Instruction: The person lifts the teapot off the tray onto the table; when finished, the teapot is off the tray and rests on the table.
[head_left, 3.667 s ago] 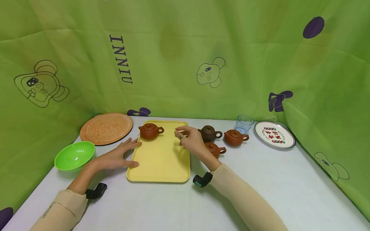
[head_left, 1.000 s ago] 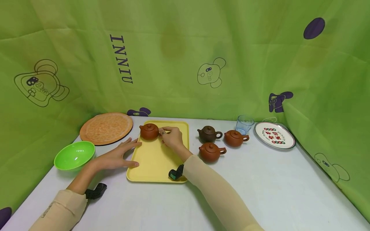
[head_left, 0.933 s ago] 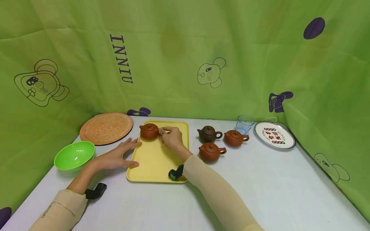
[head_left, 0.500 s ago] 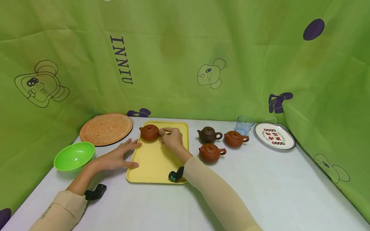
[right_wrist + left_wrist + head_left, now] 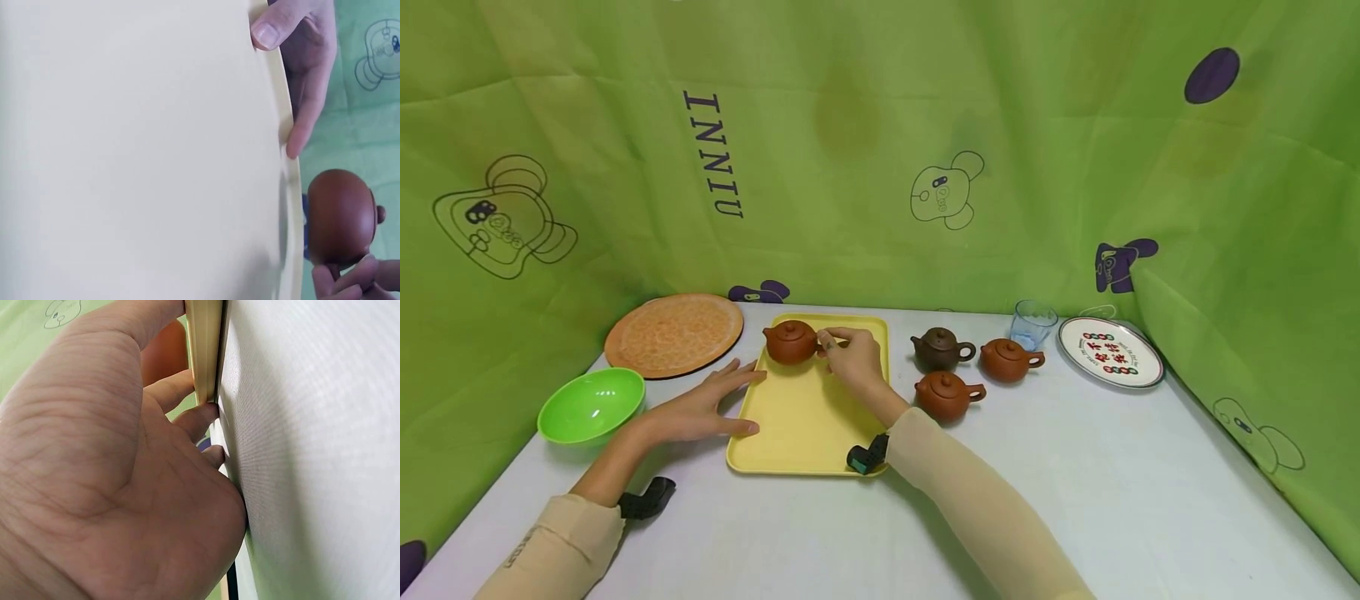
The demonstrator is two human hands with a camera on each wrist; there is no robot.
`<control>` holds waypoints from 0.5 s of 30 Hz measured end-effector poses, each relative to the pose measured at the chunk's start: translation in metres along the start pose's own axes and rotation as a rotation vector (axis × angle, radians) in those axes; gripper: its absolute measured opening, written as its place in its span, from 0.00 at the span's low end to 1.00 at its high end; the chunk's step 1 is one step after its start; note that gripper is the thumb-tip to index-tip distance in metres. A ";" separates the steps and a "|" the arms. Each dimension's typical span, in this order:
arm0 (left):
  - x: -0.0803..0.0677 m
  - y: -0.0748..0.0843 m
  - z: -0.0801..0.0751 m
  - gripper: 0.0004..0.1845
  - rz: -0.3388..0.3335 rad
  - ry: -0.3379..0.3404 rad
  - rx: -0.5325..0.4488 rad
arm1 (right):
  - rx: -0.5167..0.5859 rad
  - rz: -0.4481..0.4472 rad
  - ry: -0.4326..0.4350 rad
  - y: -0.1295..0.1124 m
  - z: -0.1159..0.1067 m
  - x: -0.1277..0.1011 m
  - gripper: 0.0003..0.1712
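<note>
On the far left part of the yellow tray [image 5: 808, 433], a reddish-brown teapot [image 5: 790, 342] has its spout to the left. My right hand [image 5: 854, 360] pinches its handle between thumb and fingers. In the right wrist view the teapot [image 5: 340, 215] appears upright just beyond the tray rim [image 5: 290, 187], the fingers [image 5: 340, 284] at its handle. My left hand [image 5: 696, 408] touches the tray's left edge, fingers spread. The left wrist view shows the left hand [image 5: 125, 469] beside the rim [image 5: 206, 350], its lower fingertips near the table.
Right of the tray stand a dark brown teapot [image 5: 940, 349] and two reddish-brown teapots, one nearer [image 5: 943, 397] and one farther right [image 5: 1009, 360]. Behind are a blue glass [image 5: 1032, 325] and a plate [image 5: 1111, 352]. A green bowl [image 5: 591, 407] and round orange mat [image 5: 675, 335] lie left.
My right hand has gone left across the tray and taken the teapot's handle. In the last half second, teapot and hand have shifted slightly right. The left hand stays at the tray edge.
</note>
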State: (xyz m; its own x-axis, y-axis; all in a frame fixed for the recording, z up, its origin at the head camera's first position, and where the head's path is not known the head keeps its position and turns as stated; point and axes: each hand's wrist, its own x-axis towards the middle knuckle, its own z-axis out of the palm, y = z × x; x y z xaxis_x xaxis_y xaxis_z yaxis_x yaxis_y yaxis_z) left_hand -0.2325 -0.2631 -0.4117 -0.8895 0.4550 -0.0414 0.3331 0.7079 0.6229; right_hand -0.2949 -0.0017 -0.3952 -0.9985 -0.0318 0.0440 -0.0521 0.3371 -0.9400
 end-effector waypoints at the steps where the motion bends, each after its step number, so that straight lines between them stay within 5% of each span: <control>1: 0.000 0.000 0.000 0.47 0.001 0.001 0.000 | -0.001 -0.005 -0.002 -0.001 -0.002 -0.001 0.16; 15: -0.003 0.003 -0.001 0.47 0.024 0.003 -0.008 | -0.013 -0.127 -0.064 0.003 -0.040 -0.010 0.19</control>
State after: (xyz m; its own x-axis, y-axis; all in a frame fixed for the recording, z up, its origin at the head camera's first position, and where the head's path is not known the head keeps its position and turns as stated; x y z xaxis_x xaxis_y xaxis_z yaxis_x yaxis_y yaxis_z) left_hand -0.2294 -0.2628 -0.4093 -0.8822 0.4703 -0.0241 0.3518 0.6921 0.6303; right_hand -0.2861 0.0373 -0.3852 -0.9809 -0.1347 0.1401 -0.1785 0.3388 -0.9238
